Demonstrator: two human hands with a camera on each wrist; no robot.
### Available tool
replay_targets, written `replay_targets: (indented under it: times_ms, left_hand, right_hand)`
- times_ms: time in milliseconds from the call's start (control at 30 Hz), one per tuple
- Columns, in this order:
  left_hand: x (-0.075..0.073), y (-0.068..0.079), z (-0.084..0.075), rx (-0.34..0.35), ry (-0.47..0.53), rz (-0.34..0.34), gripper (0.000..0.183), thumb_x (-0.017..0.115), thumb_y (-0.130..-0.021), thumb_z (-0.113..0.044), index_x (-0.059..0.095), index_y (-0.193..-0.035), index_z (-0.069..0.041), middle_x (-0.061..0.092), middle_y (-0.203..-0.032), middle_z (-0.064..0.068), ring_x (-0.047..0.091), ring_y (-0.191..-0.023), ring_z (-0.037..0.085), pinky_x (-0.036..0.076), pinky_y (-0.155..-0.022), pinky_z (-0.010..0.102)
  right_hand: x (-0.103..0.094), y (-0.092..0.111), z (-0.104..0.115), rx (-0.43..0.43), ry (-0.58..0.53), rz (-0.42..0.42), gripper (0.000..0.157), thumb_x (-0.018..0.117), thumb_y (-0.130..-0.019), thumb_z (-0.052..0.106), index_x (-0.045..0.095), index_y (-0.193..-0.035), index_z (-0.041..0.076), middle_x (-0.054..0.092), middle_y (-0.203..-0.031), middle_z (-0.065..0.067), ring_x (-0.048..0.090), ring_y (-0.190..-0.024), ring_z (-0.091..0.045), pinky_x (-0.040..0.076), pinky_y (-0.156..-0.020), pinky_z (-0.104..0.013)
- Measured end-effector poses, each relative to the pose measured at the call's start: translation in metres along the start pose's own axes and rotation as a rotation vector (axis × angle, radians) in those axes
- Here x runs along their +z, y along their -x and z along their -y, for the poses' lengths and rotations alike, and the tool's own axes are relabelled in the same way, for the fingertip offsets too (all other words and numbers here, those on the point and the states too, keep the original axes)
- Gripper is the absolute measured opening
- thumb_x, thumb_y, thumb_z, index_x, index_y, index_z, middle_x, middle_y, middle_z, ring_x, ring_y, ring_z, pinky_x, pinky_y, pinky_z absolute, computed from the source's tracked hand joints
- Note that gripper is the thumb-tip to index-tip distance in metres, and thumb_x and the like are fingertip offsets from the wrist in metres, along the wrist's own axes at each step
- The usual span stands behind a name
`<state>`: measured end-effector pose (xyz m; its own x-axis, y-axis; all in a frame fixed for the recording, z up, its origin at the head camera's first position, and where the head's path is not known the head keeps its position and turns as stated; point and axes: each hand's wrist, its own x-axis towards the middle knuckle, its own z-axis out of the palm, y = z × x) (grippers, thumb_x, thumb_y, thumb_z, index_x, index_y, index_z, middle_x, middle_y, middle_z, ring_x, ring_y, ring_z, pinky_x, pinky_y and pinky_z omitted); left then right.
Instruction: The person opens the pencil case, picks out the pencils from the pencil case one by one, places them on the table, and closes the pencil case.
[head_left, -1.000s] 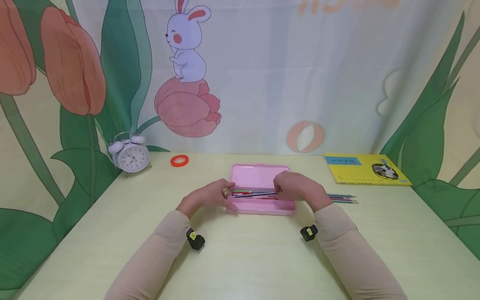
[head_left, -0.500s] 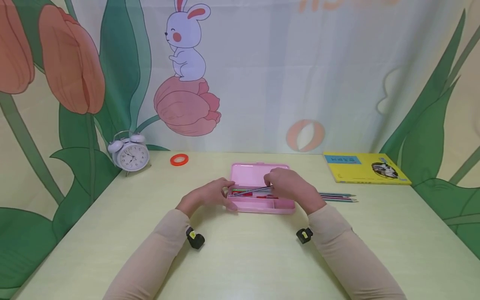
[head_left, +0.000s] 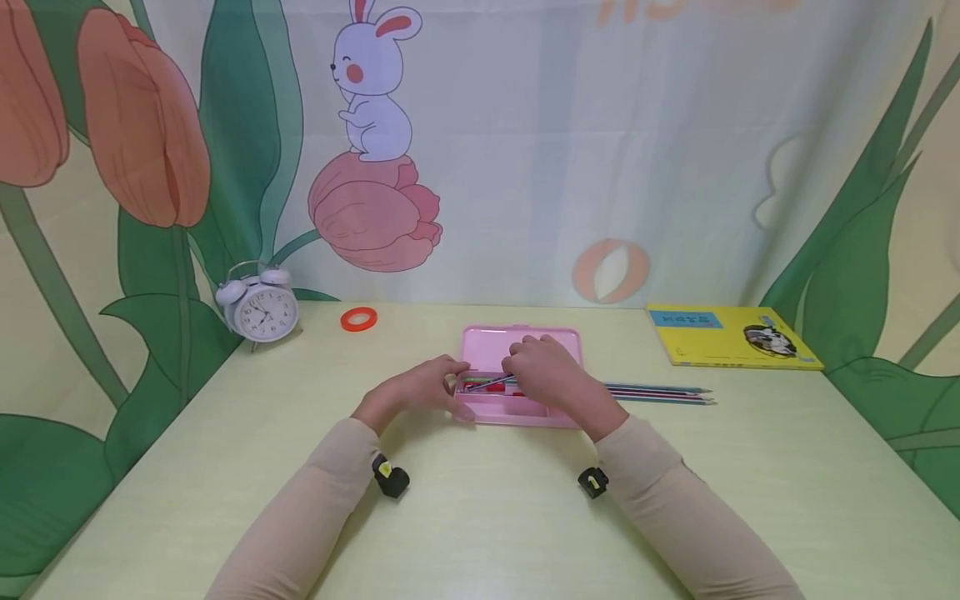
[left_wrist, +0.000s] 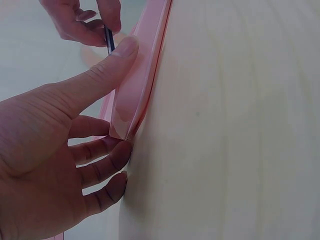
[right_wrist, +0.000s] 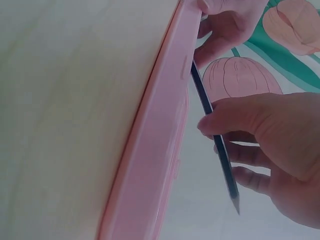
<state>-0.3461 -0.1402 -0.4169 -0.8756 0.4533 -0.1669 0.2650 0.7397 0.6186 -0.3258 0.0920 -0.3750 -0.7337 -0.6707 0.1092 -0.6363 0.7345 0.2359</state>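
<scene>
Right hand (right_wrist: 290, 145) pinches a dark pencil (right_wrist: 224, 167) thumb-to-fingers, slanted into the open pink case (left_wrist: 142, 75) on the table (head_left: 480, 508); tilted, we judge, because the hand sits higher. Left hand (left_wrist: 55, 145) clamps the case's left end, we presume for steadiness.

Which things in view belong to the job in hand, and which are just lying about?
Part of the job:
pencil case, lid open, held at one end by the left hand
pencil, pinched in the right hand
loose pencils to the right of the case, probably

Just lying about, it seems:
alarm clock
red ring
yellow book
</scene>
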Motion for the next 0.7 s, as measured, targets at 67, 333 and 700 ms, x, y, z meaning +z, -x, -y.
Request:
replay_targets:
  times_ms: [67, 333, 700]
  left_hand:
    - [-0.0002, 0.0001, -0.0002, 0.001, 0.004, 0.0, 0.096, 0.088, -0.074, -0.042, 0.042, -0.153, -0.013, 0.051, -0.135, 0.004, 0.052, -0.111, 0.024, 0.044, -0.099, 0.041]
    - [-0.0003, -0.0002, -0.0005, 0.012, 0.013, 0.003, 0.095, 0.089, -0.075, -0.04, 0.042, -0.153, -0.011, 0.051, -0.134, 0.005, 0.052, -0.11, 0.024, 0.044, -0.098, 0.041]
    - [-0.0004, 0.0025, -0.0015, 0.001, 0.03, 0.003, 0.096, 0.089, -0.074, -0.04, 0.042, -0.153, -0.012, 0.051, -0.131, 0.003, 0.052, -0.11, 0.024, 0.044, -0.097, 0.041]
  right_hand:
    - [-0.0004, -0.0011, 0.002, -0.005, 0.007, 0.015, 0.016, 0.073, -0.091, 0.01, 0.078, -0.105, 0.014, 0.069, -0.095, -0.003, 0.061, -0.086, -0.021, 0.051, -0.076, -0.032]
    - [0.0006, -0.0019, 0.0025, 0.007, -0.044, 0.046, 0.018, 0.07, -0.091, 0.006, 0.079, -0.105, 0.014, 0.068, -0.091, -0.002, 0.06, -0.081, -0.018, 0.054, -0.073, -0.031]
    - [-0.0012, 0.0008, 0.0038, -0.007, -0.086, 0.054, 0.02, 0.069, -0.091, 0.004, 0.078, -0.108, 0.01, 0.067, -0.095, -0.006, 0.062, -0.082, -0.019, 0.055, -0.074, -0.032]
